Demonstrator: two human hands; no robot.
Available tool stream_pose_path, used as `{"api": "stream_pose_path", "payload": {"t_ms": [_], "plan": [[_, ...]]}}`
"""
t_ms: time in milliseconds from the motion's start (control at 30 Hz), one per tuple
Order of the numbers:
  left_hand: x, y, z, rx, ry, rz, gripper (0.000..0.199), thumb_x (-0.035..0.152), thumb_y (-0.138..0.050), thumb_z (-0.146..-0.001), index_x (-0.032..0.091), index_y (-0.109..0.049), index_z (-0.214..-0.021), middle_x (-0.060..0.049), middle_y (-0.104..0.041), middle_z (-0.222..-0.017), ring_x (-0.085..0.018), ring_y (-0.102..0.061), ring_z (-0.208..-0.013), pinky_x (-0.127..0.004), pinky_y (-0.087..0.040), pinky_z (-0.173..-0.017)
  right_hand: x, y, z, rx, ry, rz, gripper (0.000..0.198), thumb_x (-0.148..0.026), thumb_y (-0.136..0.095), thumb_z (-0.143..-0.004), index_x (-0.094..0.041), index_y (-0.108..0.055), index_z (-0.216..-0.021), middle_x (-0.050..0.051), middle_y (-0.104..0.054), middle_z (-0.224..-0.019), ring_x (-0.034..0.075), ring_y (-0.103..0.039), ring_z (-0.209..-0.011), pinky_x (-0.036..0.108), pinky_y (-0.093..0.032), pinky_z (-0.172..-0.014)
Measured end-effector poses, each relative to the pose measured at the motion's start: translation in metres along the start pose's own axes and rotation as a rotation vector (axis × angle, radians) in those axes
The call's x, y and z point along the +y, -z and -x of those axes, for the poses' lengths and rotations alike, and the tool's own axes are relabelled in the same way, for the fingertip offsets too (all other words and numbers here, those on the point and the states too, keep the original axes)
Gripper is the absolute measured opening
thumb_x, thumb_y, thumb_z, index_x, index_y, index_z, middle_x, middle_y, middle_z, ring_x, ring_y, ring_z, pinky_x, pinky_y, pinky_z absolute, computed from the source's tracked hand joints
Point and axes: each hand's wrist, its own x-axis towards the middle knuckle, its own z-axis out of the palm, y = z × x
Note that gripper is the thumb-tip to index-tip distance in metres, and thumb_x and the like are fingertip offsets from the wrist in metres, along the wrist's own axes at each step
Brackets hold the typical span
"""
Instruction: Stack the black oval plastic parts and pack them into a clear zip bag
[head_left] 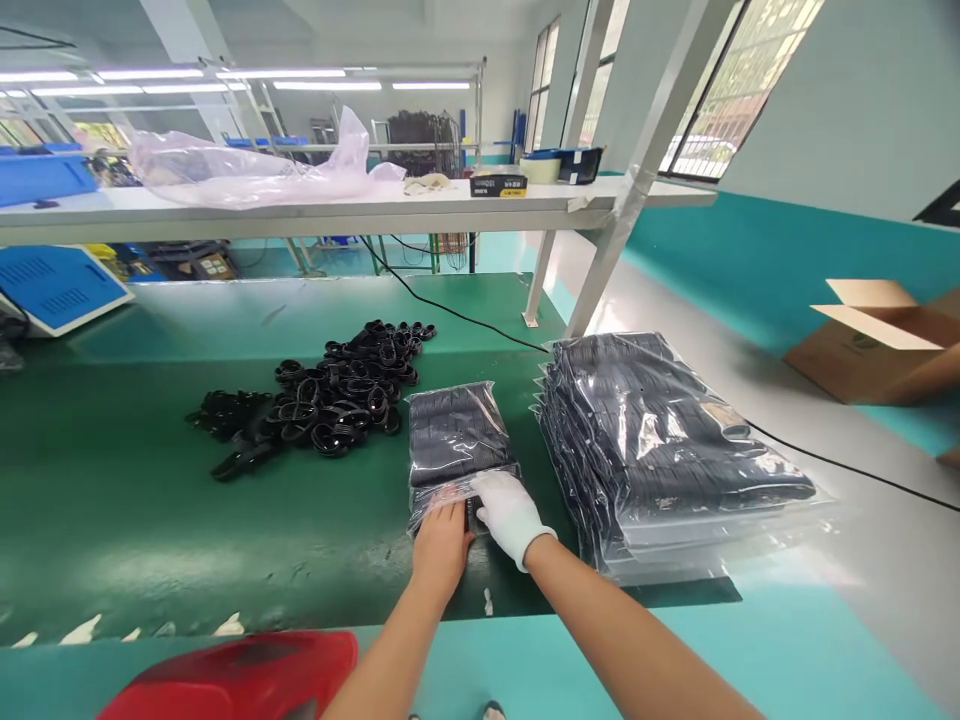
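Note:
A clear plastic bag [459, 430] filled with rows of dark, flat pieces lies on the green table in front of me. My left hand [441, 545], bare, rests at the bag's near end with its fingers stretched forward and the thumb apart. On the bag's near right edge, my right hand [511, 515] wears a white glove, its fingers bent around the plastic. Dark pieces show between the two hands, partly covered by them. Just right of my hands stands a tall stack of similar filled bags [637, 430].
A pile of glossy black looped parts [337, 395] lies left of the bag. Behind it runs a raised shelf [420, 208] on slanted posts. A black cable [465, 318] crosses the table. A red stool [240, 675] stands below the near edge; an open carton [877, 345] is at right.

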Motion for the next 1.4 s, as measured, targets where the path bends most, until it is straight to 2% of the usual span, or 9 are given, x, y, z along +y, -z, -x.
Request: {"api": "stream_pose_path", "payload": {"t_ms": [200, 367, 533, 600, 700, 800, 933, 1133, 1400], "plan": [[0.002, -0.008, -0.007, 0.111, 0.101, -0.047, 0.049, 0.016, -0.058, -0.074, 0.014, -0.048, -0.122, -0.012, -0.051, -0.128, -0.026, -0.043, -0.121, -0.040, -0.037, -0.101, -0.004, 0.002, 0.003, 0.007, 0.020, 0.027, 0.043, -0.013, -0.056, -0.072, -0.016, -0.056, -0.115, 0.007, -0.054, -0.123, 0.024, -0.046, -0.115, 0.037, -0.031, -0.102], [0.004, -0.020, -0.009, 0.203, 0.055, -0.093, 0.048, 0.017, -0.055, -0.076, 0.012, -0.046, -0.123, -0.013, -0.051, -0.128, -0.026, -0.044, -0.120, -0.043, -0.036, -0.102, -0.002, -0.001, 0.006, 0.052, 0.035, 0.051, 0.042, -0.011, -0.050, -0.075, -0.017, -0.055, -0.117, 0.007, -0.053, -0.125, 0.022, -0.044, -0.118, 0.037, -0.030, -0.104], [0.005, -0.016, 0.051, 0.248, -0.077, -0.039, 0.049, 0.012, -0.046, -0.079, 0.017, -0.040, -0.127, -0.008, -0.050, -0.129, -0.021, -0.043, -0.121, -0.035, -0.039, -0.098, 0.005, -0.008, 0.020, 0.107, 0.131, 0.132, 0.048, -0.006, -0.040, -0.078, -0.015, -0.049, -0.124, 0.008, -0.049, -0.128, 0.020, -0.040, -0.122, 0.039, -0.029, -0.105], [0.001, -0.010, 0.074, 0.278, 0.163, -0.022, 0.036, 0.021, -0.042, -0.084, 0.017, -0.047, -0.119, -0.009, -0.057, -0.119, -0.021, -0.051, -0.111, -0.035, -0.043, -0.091, 0.000, -0.011, 0.028, 0.163, 0.190, 0.169, 0.049, -0.004, -0.036, -0.079, -0.015, -0.046, -0.126, 0.007, -0.049, -0.129, 0.019, -0.038, -0.123, 0.039, -0.027, -0.106], [-0.008, 0.002, 0.079, 0.156, 0.598, -0.006, 0.025, 0.026, -0.039, -0.085, 0.015, -0.053, -0.103, -0.009, -0.063, -0.102, -0.021, -0.058, -0.094, -0.034, -0.045, -0.078, -0.018, -0.015, 0.034, 0.205, 0.272, 0.186, 0.047, -0.008, -0.037, -0.082, -0.016, -0.044, -0.127, 0.005, -0.047, -0.131, 0.019, -0.036, -0.124, 0.038, -0.022, -0.108], [-0.017, 0.012, 0.057, -0.089, 0.723, 0.017, 0.020, 0.027, -0.039, -0.084, 0.019, -0.056, -0.091, -0.006, -0.064, -0.092, -0.021, -0.059, -0.088, -0.034, -0.042, -0.075, -0.039, -0.021, 0.029, 0.174, 0.303, 0.155, 0.046, -0.024, -0.044, -0.084, -0.017, -0.041, -0.130, 0.005, -0.045, -0.133, 0.021, -0.032, -0.126, 0.040, -0.017, -0.109], [-0.023, 0.021, 0.033, -0.241, 0.743, 0.072, 0.024, 0.033, -0.036, -0.085, 0.020, -0.056, -0.089, -0.005, -0.064, -0.093, -0.021, -0.059, -0.089, -0.032, -0.041, -0.072, -0.055, -0.034, 0.015, 0.105, 0.290, 0.138, 0.053, -0.041, -0.047, -0.083, -0.021, -0.038, -0.131, 0.006, -0.041, -0.136, 0.025, -0.029, -0.128, 0.047, -0.011, -0.108], [-0.038, 0.031, 0.028, -0.405, 0.599, 0.141, 0.030, 0.024, -0.029, -0.086, 0.020, -0.059, -0.091, -0.008, -0.065, -0.095, -0.021, -0.061, -0.090, -0.032, -0.043, -0.071, -0.065, -0.039, 0.003, -0.007, 0.177, 0.096, 0.050, -0.038, -0.043, -0.085, -0.022, -0.036, -0.132, 0.005, -0.037, -0.138, 0.027, -0.028, -0.128, 0.051, -0.010, -0.106], [-0.056, 0.027, 0.037, -0.459, 0.408, 0.181, 0.030, 0.023, -0.028, -0.087, 0.022, -0.058, -0.084, -0.003, -0.066, -0.090, -0.018, -0.060, -0.087, -0.028, -0.041, -0.073, -0.080, -0.060, -0.013, -0.049, -0.080, 0.104, 0.053, -0.041, -0.047, -0.083, -0.021, -0.039, -0.131, 0.007, -0.039, -0.137, 0.028, -0.029, -0.127, 0.056, -0.007, -0.105]]}}
